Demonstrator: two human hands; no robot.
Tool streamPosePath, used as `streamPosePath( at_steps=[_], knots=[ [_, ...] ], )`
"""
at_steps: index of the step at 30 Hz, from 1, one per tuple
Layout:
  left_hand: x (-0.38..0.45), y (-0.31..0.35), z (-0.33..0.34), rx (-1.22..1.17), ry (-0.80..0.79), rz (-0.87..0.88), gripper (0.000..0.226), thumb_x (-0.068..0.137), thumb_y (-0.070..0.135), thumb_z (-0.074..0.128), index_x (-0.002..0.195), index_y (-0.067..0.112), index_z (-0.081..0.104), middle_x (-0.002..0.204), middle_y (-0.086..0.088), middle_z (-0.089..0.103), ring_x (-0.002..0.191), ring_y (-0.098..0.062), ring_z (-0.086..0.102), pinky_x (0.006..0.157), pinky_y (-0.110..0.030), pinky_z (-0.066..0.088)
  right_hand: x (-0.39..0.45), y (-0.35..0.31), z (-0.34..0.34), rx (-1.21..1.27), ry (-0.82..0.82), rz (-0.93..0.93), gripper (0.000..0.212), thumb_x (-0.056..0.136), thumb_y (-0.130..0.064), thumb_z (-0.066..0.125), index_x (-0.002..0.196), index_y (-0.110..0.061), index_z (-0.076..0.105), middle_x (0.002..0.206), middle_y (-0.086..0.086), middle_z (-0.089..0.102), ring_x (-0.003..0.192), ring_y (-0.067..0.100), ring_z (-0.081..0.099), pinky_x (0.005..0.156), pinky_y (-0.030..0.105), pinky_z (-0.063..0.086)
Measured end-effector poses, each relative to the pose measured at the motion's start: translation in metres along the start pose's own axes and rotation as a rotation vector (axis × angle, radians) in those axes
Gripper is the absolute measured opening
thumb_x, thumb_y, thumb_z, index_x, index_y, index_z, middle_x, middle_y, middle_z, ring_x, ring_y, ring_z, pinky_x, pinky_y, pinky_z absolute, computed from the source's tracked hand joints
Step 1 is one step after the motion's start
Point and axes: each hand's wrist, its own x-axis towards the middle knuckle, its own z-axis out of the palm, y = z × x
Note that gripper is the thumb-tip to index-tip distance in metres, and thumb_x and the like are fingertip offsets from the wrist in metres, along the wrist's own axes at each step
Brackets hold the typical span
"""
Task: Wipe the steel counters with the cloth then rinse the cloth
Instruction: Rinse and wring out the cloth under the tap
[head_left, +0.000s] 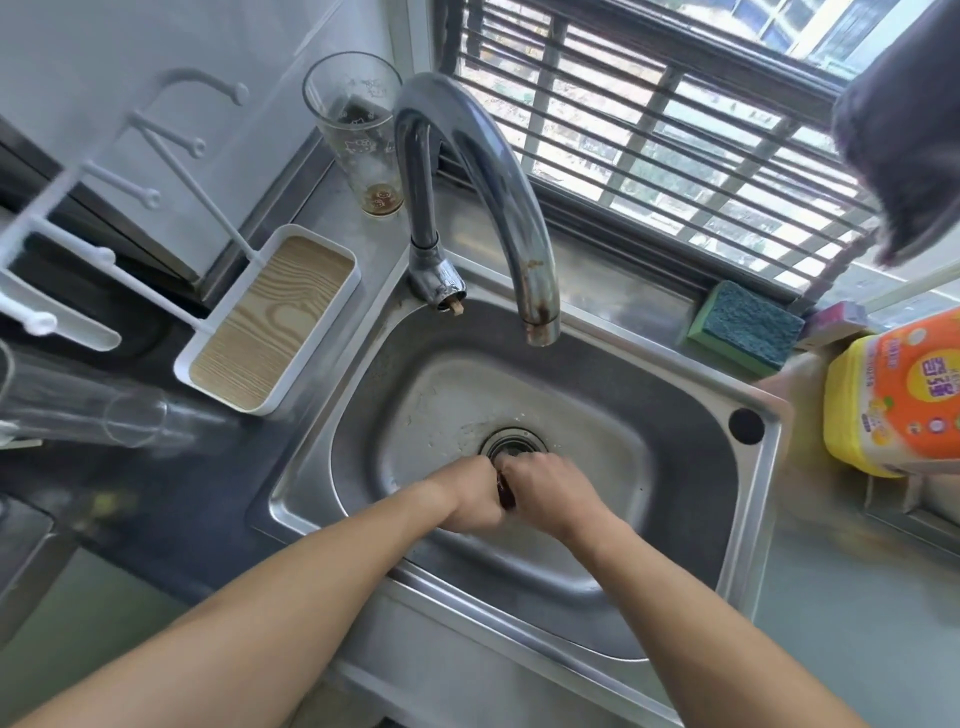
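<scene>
- Steel sink (675, 415), and both hands are down in the basin just in front of the drain (513, 446).
- Left hand (470, 499) and right hand (550, 493) curl tight round a dark cloth (505, 493), only a sliver showing between them.
- Looks like wringing, yet the tap (498, 208) runs no water.
- Risk: a twist this hard could spray dirty water onto the counter (156, 519), or the rinse falls short.

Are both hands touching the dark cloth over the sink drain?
Touching. The head view shows the left hand and the right hand closed around the dark cloth, squeezed between them above the drain.
</scene>
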Motion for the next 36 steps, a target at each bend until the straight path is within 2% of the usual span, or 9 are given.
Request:
streamPosePath(
  at_steps=[8,13,16,18,23,27,30,33,36],
  knots=[
    [-0.012,0.002,-0.007,-0.529,-0.445,-0.217,0.026,0.075,0.015,0.059,0.060,0.025,0.040,0.052,0.004,0.031,0.041,-0.013,0.022,0.048,-0.022,0.013,-0.004,0.011,0.008,-0.091,0.275,-0.200,0.019,0.065,-0.014,0.072,0.075,-0.017,0.056,0.058,0.001,0.061,0.048,0.027,0.062,0.051,0.029,0.044],
    [-0.010,0.002,-0.009,-0.572,-0.578,-0.229,0.031,0.083,0.018,0.057,0.061,0.027,0.037,0.055,0.007,0.026,0.044,-0.010,0.016,0.044,-0.022,0.009,-0.008,0.008,0.019,-0.018,0.380,-0.107,0.012,0.074,-0.027,0.043,0.071,-0.021,0.053,0.056,-0.002,0.056,0.047,0.024,0.059,0.049,0.029,0.038],
    [-0.004,-0.004,-0.003,-0.421,-0.347,-0.198,0.020,0.079,0.020,0.062,0.065,0.023,0.047,0.056,0.001,0.044,0.044,-0.015,0.036,0.045,-0.023,0.023,-0.007,0.003,0.021,0.072,0.197,0.090,0.002,0.086,-0.021,0.051,0.086,-0.020,0.049,0.080,0.005,0.065,0.071,0.034,0.066,0.055,0.035,0.034],
    [0.000,-0.006,-0.002,-0.112,-0.095,-0.122,0.013,0.079,0.029,0.068,0.075,0.019,0.061,0.071,-0.005,0.064,0.063,-0.026,0.060,0.055,-0.026,0.039,-0.007,0.000,0.020,0.250,0.016,0.216,0.023,0.085,-0.025,0.066,0.095,-0.019,0.045,0.097,0.008,0.065,0.087,0.034,0.064,0.062,0.038,0.038],
    [0.001,-0.010,-0.017,0.362,0.289,0.084,0.025,0.088,0.035,0.063,0.109,0.021,0.064,0.105,-0.010,0.072,0.099,-0.036,0.068,0.072,-0.033,0.044,-0.023,0.013,0.004,1.399,-0.142,0.388,0.060,0.073,-0.057,0.082,0.108,-0.011,0.064,0.101,0.009,0.069,0.092,0.019,0.062,0.080,0.042,0.049],
    [0.001,-0.013,-0.024,0.423,0.563,0.495,0.015,0.085,0.012,0.063,0.095,0.015,0.054,0.089,-0.009,0.064,0.080,-0.035,0.065,0.062,-0.043,0.051,-0.032,0.030,-0.005,2.031,-0.381,0.359,0.077,0.084,-0.068,0.069,0.120,0.000,0.064,0.134,0.027,0.058,0.128,0.038,0.056,0.106,0.059,0.048],
    [0.004,-0.009,-0.025,0.520,0.707,0.786,0.008,0.090,0.007,0.053,0.089,0.015,0.052,0.079,-0.005,0.054,0.070,-0.025,0.053,0.059,-0.039,0.043,-0.039,0.029,-0.013,2.140,-0.624,0.188,0.085,0.082,-0.059,0.075,0.140,0.000,0.055,0.134,0.030,0.057,0.115,0.034,0.067,0.092,0.042,0.060],
    [0.006,-0.017,-0.031,0.538,0.779,0.851,0.009,0.089,0.007,0.060,0.090,0.015,0.057,0.079,-0.004,0.052,0.071,-0.025,0.050,0.058,-0.039,0.043,-0.042,0.026,-0.019,2.204,-0.777,0.140,0.078,0.073,-0.037,0.091,0.138,-0.007,0.059,0.129,0.032,0.063,0.080,0.020,0.073,0.053,0.016,0.057],
    [0.004,-0.016,-0.034,0.540,0.804,0.875,0.017,0.081,0.009,0.068,0.091,0.017,0.057,0.080,-0.004,0.050,0.073,-0.024,0.046,0.058,-0.038,0.040,-0.039,0.022,-0.017,2.139,-0.842,-0.043,0.092,0.079,-0.045,0.084,0.152,-0.017,0.035,0.139,0.026,0.059,0.084,0.014,0.073,0.064,0.018,0.060]
  ],
)
